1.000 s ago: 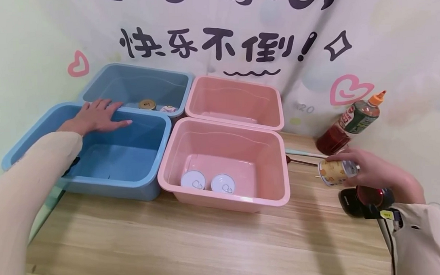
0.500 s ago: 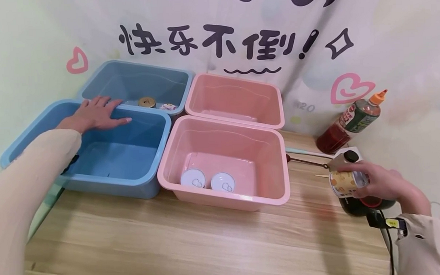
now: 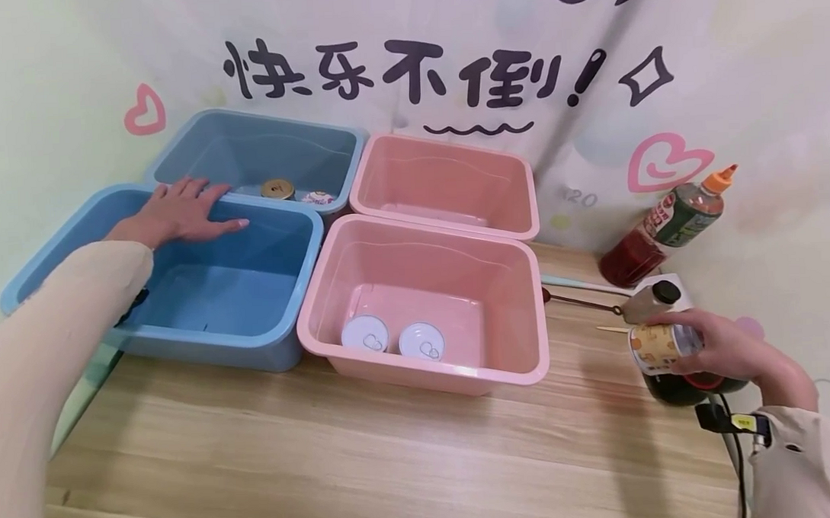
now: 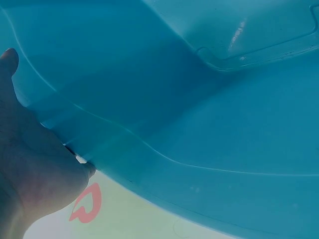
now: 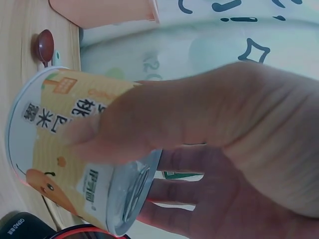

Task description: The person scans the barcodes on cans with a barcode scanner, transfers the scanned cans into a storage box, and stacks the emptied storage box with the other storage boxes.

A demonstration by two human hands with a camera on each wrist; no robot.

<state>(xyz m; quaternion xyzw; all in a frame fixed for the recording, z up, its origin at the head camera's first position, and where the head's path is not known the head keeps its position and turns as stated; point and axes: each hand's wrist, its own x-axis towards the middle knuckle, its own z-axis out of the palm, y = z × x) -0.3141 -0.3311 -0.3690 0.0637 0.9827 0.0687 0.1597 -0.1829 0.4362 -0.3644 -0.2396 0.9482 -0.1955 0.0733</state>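
My right hand [image 3: 727, 345] grips a small can with a yellow printed label [image 3: 653, 347] at the table's right side. In the right wrist view the thumb lies across the label [image 5: 55, 159], and the can is on its side with its pull-ring end towards the palm. My left hand [image 3: 183, 211] rests with spread fingers on the back rim of the front blue bin [image 3: 219, 338]. Two white-lidded cans, one left [image 3: 365, 334] and one right [image 3: 421, 341], stand in the front pink bin [image 3: 536, 308].
The back blue bin [image 3: 280, 130] holds a gold-lidded can [image 3: 277, 189] and a patterned one [image 3: 318, 198]. Behind stands another pink bin [image 3: 445, 145]. To the right are a red sauce bottle [image 3: 661, 227], a black-capped bottle [image 3: 650, 300], a brown spoon [image 3: 581, 303] and a black device [image 3: 667, 390].
My right hand has moved right and slightly towards me with the can, uncovering the black-capped bottle. My left hand has stayed on the bin rim.
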